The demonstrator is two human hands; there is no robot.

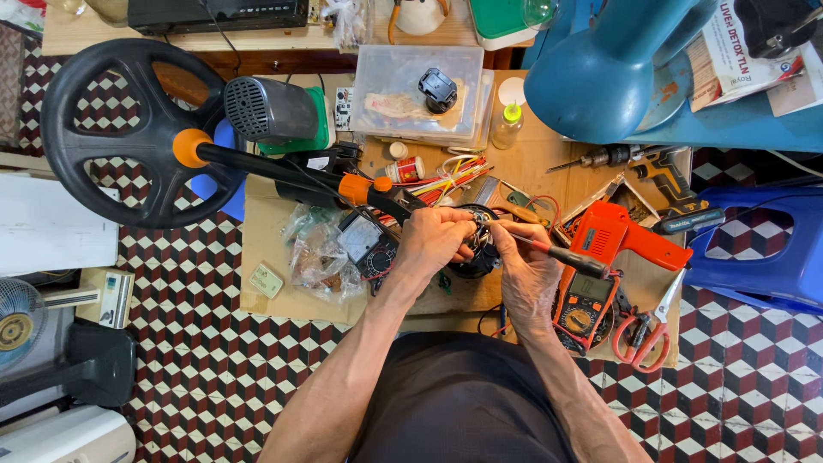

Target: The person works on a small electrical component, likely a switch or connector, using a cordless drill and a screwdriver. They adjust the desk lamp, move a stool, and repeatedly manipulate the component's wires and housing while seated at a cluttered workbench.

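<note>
Left hand is pinching the round black wired motor part on the cardboard sheet | right hand, fingers wrapped, is gripping the red-and-black-handled screwdriver, shaft pointing left into the part.

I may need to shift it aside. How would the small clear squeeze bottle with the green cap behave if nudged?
The squeeze bottle stands upright and slim on the cardboard, so it probably tips easily. It looks like thin plastic, likely light. Once down, its round body might roll.
</note>
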